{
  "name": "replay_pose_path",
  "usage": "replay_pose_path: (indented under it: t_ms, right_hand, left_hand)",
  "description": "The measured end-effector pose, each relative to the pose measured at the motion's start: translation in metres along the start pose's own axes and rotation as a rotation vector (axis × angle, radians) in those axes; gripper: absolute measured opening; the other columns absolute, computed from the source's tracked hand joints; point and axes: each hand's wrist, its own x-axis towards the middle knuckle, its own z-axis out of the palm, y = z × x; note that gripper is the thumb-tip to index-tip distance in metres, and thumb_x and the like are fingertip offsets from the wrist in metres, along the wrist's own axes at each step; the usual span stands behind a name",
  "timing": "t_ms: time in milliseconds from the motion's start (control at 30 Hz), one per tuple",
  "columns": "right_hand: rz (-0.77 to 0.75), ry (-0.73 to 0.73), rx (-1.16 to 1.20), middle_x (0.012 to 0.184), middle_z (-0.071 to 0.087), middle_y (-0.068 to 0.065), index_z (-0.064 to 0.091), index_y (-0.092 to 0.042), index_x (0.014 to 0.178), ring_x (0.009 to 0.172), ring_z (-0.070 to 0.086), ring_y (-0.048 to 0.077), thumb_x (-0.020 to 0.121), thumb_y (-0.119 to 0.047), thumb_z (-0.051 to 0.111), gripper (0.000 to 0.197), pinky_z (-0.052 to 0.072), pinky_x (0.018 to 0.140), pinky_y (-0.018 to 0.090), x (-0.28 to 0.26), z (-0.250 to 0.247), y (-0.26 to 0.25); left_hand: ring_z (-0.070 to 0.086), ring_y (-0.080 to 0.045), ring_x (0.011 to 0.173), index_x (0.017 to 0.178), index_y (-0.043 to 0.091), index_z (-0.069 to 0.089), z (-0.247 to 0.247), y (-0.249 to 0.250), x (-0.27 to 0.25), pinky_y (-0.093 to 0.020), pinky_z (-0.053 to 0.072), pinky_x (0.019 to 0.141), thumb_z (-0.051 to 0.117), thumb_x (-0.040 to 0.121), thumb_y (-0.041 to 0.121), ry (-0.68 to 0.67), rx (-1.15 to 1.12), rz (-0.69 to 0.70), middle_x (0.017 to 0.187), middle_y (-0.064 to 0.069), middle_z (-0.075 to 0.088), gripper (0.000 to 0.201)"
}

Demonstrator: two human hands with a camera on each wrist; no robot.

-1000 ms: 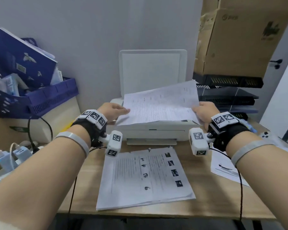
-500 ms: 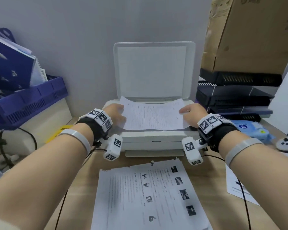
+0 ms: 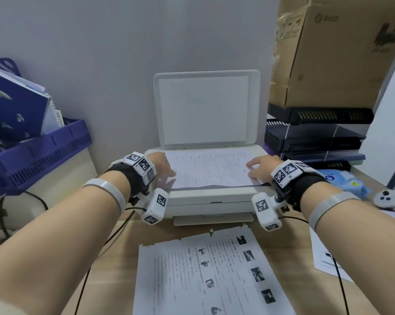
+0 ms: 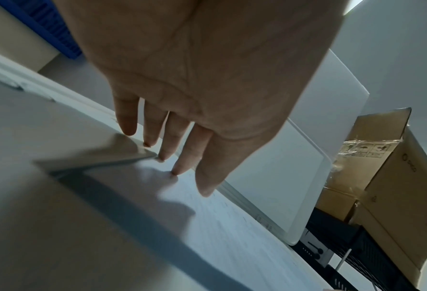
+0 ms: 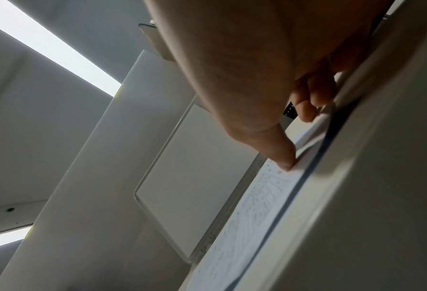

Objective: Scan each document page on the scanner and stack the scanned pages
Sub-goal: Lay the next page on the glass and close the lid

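The white scanner (image 3: 214, 201) stands at the back of the desk with its lid (image 3: 205, 108) raised upright. One printed page (image 3: 212, 169) lies flat on the glass. My left hand (image 3: 163, 164) rests straight fingertips (image 4: 162, 155) on the page's left edge. My right hand (image 3: 260, 167) presses the right edge with its thumb (image 5: 286, 161), the other fingers loosely bent beside the edge. A stack of printed pages (image 3: 205, 276) with small pictures lies on the desk in front of the scanner.
A blue basket (image 3: 39, 153) with folders stands on the left. Black paper trays (image 3: 312, 142) under a cardboard box (image 3: 339, 53) stand on the right. Near them lie a wipes pack (image 3: 344, 183), a white controller (image 3: 389, 200) and a loose sheet (image 3: 326, 255). Cables trail off both wrists.
Both hands lowered the page from above the scanner onto the glass. It now lies flat, and the hands rest on its side edges.
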Motion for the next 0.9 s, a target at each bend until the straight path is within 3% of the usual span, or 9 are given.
replay_pose_path:
  t_ms: [100, 200, 233, 333, 433, 567, 700, 800, 900]
  right_hand:
    - [-0.003, -0.019, 0.053, 0.14, 0.051, 0.004, 0.054, -0.036, 0.137, 0.125, 0.05, 0.026, 0.091, -0.034, 0.06, 0.046, 0.046, 0.102, 0.035, 0.002, -0.003, -0.005]
    - [-0.044, 0.062, 0.152, 0.137, 0.056, 0.0, 0.061, -0.028, 0.132, 0.126, 0.051, 0.026, 0.094, -0.034, 0.059, 0.038, 0.044, 0.105, 0.037, 0.009, -0.012, -0.015]
    - [-0.07, 0.095, 0.192, 0.133, 0.06, 0.0, 0.065, -0.026, 0.127, 0.121, 0.055, 0.025, 0.095, -0.033, 0.058, 0.034, 0.047, 0.102, 0.035, 0.012, -0.016, -0.02]
    - [-0.165, 0.142, 0.329, 0.119, 0.067, 0.002, 0.069, -0.021, 0.118, 0.108, 0.061, 0.023, 0.096, -0.03, 0.057, 0.027, 0.049, 0.091, 0.032, 0.021, -0.027, -0.041]
    - [-0.239, 0.179, 0.458, 0.114, 0.068, 0.001, 0.071, -0.016, 0.111, 0.105, 0.061, 0.022, 0.097, -0.029, 0.054, 0.026, 0.047, 0.087, 0.031, 0.03, -0.038, -0.064]
    - [-0.346, 0.274, 0.586, 0.116, 0.067, -0.002, 0.074, -0.017, 0.109, 0.109, 0.059, 0.019, 0.098, -0.027, 0.049, 0.029, 0.045, 0.092, 0.031, 0.04, -0.048, -0.095]
    - [-0.403, 0.443, 0.618, 0.094, 0.063, 0.001, 0.064, -0.019, 0.109, 0.102, 0.06, 0.028, 0.096, -0.035, 0.055, 0.023, 0.047, 0.091, 0.036, 0.045, -0.048, -0.113]
    - [-0.479, 0.64, 0.66, 0.088, 0.054, 0.0, 0.055, -0.02, 0.114, 0.097, 0.055, 0.026, 0.089, -0.034, 0.064, 0.031, 0.043, 0.086, 0.034, 0.038, -0.043, -0.123]
    - [-0.535, 0.826, 0.584, 0.093, 0.051, -0.005, 0.048, -0.023, 0.12, 0.095, 0.054, 0.023, 0.085, -0.041, 0.065, 0.043, 0.041, 0.086, 0.038, 0.02, -0.043, -0.129]
  left_hand:
    - [0.06, -0.019, 0.099, 0.109, 0.008, 0.07, -0.005, -0.002, 0.007, -0.029, 0.045, 0.084, 0.062, 0.09, 0.038, 0.005, -0.095, -0.006, 0.112, -0.003, 0.066, 0.036]
    - [0.054, -0.024, 0.121, 0.133, 0.015, 0.055, -0.018, -0.003, 0.02, -0.037, 0.041, 0.103, 0.06, 0.093, 0.027, 0.121, -0.278, 0.043, 0.134, -0.007, 0.056, 0.042]
    - [0.055, -0.026, 0.122, 0.138, 0.017, 0.05, -0.024, -0.003, 0.027, -0.039, 0.043, 0.104, 0.062, 0.092, 0.024, 0.163, -0.382, 0.042, 0.138, -0.008, 0.053, 0.048]
    - [0.064, -0.027, 0.108, 0.146, 0.019, 0.035, -0.04, -0.003, 0.049, -0.041, 0.054, 0.091, 0.064, 0.09, 0.011, 0.242, -0.792, -0.007, 0.135, -0.016, 0.052, 0.063]
    - [0.065, -0.027, 0.102, 0.152, 0.02, 0.018, -0.053, 0.002, 0.066, -0.037, 0.054, 0.083, 0.06, 0.09, 0.003, 0.277, -0.957, -0.014, 0.129, -0.02, 0.055, 0.076]
    - [0.059, -0.03, 0.117, 0.154, 0.021, 0.006, -0.066, 0.008, 0.087, -0.042, 0.05, 0.097, 0.058, 0.091, -0.001, 0.229, -1.129, -0.03, 0.139, -0.021, 0.045, 0.084]
    - [0.061, -0.027, 0.1, 0.151, 0.014, 0.021, -0.066, -0.003, 0.1, -0.038, 0.053, 0.086, 0.062, 0.089, 0.005, 0.339, -1.078, -0.048, 0.127, -0.017, 0.054, 0.074]
    - [0.064, -0.021, 0.074, 0.135, 0.001, 0.047, -0.061, -0.013, 0.096, -0.033, 0.057, 0.074, 0.059, 0.093, 0.014, 0.357, -1.015, -0.015, 0.101, -0.015, 0.063, 0.046]
    - [0.063, -0.021, 0.067, 0.12, -0.005, 0.058, -0.056, -0.016, 0.081, -0.041, 0.058, 0.083, 0.053, 0.096, 0.015, 0.376, -0.95, 0.012, 0.085, -0.015, 0.066, 0.032]
